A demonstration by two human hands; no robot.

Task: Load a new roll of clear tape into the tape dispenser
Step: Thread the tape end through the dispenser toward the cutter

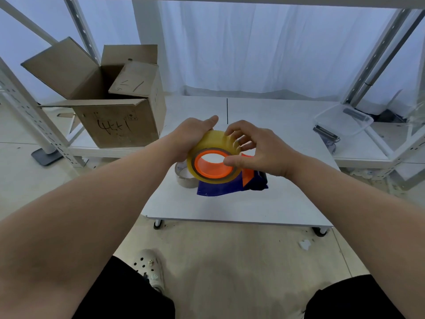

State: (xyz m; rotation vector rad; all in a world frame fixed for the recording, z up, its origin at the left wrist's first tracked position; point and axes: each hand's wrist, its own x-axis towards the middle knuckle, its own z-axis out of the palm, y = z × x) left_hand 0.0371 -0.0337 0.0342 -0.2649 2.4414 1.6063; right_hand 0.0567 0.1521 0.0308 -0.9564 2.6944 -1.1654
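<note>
Left grip [192, 137] wraps its curled fingers round the far left side of a wide roll of clear yellowish tape [213, 139], thumb lying along the top edge. The right grip [259, 153] pinches the same roll from the other side, with its thumb pressed on the near face and its fingers curled over the top. So both grips are closed on the roll, which is tilted with its open face toward the camera. An orange plastic ring [208, 172] sits inside the roll's brown core. Directly beneath the two grips, a blue and orange plastic tape dispenser [218, 187] shows under and behind the roll. I cannot tell whether it rests on the white desk [264, 203] or is lifted off it. Just below the left grip, touching the dispenser's left edge in this view, a nearly bare cardboard tape core [182, 178] stands on the desk. Well beyond the left grip and further left, an open brown cardboard box [115, 120] with black handwriting sits at the desk's corner. Far to the right of the right grip lies a clear plastic container [345, 122].
</note>
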